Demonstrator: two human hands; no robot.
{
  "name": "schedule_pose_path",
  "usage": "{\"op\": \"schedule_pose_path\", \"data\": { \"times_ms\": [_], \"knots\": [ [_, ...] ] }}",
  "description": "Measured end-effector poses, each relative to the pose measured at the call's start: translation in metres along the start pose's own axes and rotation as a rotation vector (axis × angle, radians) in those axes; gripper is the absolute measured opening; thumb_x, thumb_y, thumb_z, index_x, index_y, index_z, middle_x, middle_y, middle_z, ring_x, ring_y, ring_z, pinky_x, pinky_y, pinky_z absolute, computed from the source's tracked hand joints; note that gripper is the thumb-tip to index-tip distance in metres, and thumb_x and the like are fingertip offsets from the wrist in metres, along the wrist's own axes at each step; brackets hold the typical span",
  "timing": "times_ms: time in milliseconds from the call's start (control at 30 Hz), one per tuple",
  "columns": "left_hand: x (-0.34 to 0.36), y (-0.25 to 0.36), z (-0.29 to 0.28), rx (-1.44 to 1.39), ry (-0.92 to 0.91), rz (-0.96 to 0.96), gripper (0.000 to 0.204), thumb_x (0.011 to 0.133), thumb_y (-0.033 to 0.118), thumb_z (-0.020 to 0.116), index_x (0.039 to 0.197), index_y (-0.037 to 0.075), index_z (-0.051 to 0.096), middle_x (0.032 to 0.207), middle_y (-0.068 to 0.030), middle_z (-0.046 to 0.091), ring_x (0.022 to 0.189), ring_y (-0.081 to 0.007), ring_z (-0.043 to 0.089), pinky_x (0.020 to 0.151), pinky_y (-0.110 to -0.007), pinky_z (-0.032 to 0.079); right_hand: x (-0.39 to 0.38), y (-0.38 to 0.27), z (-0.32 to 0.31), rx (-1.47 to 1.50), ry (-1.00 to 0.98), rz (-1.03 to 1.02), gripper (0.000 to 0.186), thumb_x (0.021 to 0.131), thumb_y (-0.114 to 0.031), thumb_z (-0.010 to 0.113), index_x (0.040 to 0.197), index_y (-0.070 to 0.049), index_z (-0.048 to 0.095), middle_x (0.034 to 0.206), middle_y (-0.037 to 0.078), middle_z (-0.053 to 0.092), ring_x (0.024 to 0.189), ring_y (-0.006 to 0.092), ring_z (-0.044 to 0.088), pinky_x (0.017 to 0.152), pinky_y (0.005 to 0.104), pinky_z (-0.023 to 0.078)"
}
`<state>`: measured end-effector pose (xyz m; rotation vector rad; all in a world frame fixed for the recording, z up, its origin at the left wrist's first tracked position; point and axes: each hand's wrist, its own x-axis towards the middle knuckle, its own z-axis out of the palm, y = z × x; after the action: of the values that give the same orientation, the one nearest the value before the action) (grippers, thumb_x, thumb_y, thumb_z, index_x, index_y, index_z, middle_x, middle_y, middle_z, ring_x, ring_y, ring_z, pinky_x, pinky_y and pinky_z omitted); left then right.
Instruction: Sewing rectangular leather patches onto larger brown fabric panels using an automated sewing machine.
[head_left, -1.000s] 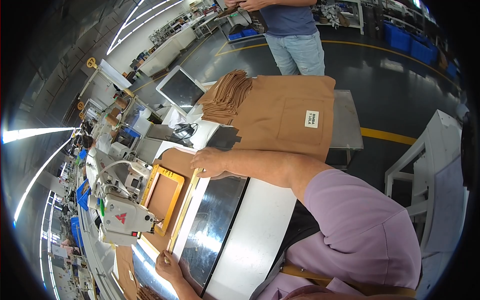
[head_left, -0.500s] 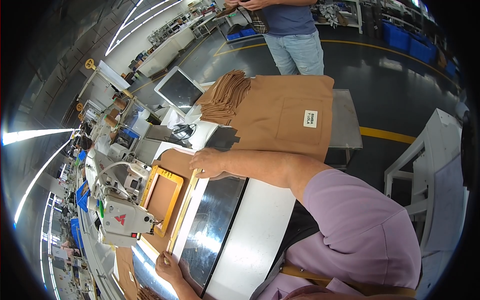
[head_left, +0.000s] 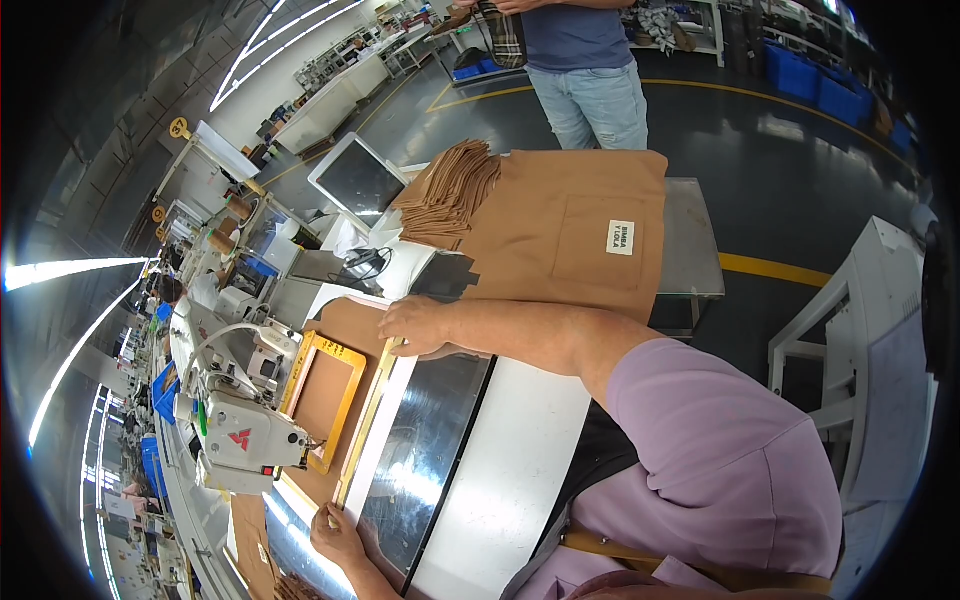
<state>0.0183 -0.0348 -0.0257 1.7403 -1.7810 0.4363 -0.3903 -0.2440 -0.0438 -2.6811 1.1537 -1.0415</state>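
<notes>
My right hand reaches across from the right and is closed over the far end of a long yellow-edged strip, its thumb bent at the edge. At the near end of that strip my left hand pinches the edge between thumb and fingers. The strip lies along a brown fabric panel. On the panel, beside the white sewing machine head, sits a yellow rectangular frame. The needle area is partly hidden by the machine head.
A large brown panel with a white label and a stack of brown pieces lie beyond my right arm. A tilted screen stands behind the machine. Across the metal table stands a person in jeans. A white stand is at right.
Both my hands, the strip and the yellow frame stay where they were. The person across the table has shifted the plaid item in their hands slightly to the left.
</notes>
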Motion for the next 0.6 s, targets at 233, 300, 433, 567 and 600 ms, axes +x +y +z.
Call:
{"op": "schedule_pose_path", "data": {
  "times_ms": [233, 300, 433, 567, 600],
  "knots": [
    [0.0001, 0.0001, 0.0007, -0.003, 0.002, 0.002, 0.020, 0.091, 0.012, 0.063, 0.090, -0.005, 0.074, 0.088, -0.0203, 0.074, 0.079, -0.0390, 0.070, 0.072, -0.044, 0.055, 0.0004, 0.0015, 0.0007, -0.007, -0.008, -0.004, 0.042, 0.086, -0.037, 0.068, 0.117, -0.008, 0.072, 0.127, 0.011, 0.067, 0.125, 0.0281, 0.057, 0.106, 0.0426, 0.044],
    [-0.0002, -0.0006, 0.0005, -0.003, -0.001, -0.004, 0.020, 0.091, 0.012, 0.063, 0.090, -0.005, 0.074, 0.088, -0.0203, 0.074, 0.079, -0.0389, 0.070, 0.072, -0.045, 0.055, 0.0013, 0.0001, -0.0003, -0.009, -0.017, -0.004, 0.042, 0.086, -0.037, 0.068, 0.117, -0.008, 0.072, 0.127, 0.011, 0.068, 0.125, 0.0281, 0.057, 0.106, 0.0426, 0.044],
    [0.0003, -0.0011, 0.0002, 0.019, -0.003, 0.019, 0.020, 0.091, 0.012, 0.063, 0.090, -0.005, 0.074, 0.088, -0.0202, 0.074, 0.080, -0.0385, 0.070, 0.073, -0.044, 0.055, 0.0009, 0.0006, -0.0005, -0.004, -0.012, -0.008, 0.042, 0.086, -0.037, 0.068, 0.116, -0.008, 0.072, 0.126, 0.011, 0.068, 0.124, 0.0280, 0.057, 0.106, 0.0425, 0.044],
    [0.0001, 0.0012, 0.0000, 0.017, 0.002, 0.013, 0.020, 0.091, 0.012, 0.063, 0.091, -0.005, 0.074, 0.089, -0.0202, 0.074, 0.080, -0.0384, 0.070, 0.074, -0.044, 0.055, -0.0006, 0.0000, -0.0004, -0.012, 0.007, -0.006, 0.042, 0.086, -0.037, 0.068, 0.116, -0.008, 0.072, 0.125, 0.011, 0.068, 0.125, 0.0278, 0.057, 0.106, 0.0423, 0.044],
    [0.0000, 0.0013, -0.0003, 0.012, 0.000, 0.010, 0.020, 0.091, 0.012, 0.063, 0.091, -0.004, 0.074, 0.089, -0.0202, 0.074, 0.080, -0.0385, 0.070, 0.074, -0.044, 0.055, -0.0004, -0.0001, -0.0008, -0.012, 0.007, -0.006, 0.042, 0.086, -0.037, 0.068, 0.116, -0.008, 0.072, 0.125, 0.011, 0.068, 0.125, 0.0278, 0.057, 0.106, 0.0423, 0.044]
  ]
}}
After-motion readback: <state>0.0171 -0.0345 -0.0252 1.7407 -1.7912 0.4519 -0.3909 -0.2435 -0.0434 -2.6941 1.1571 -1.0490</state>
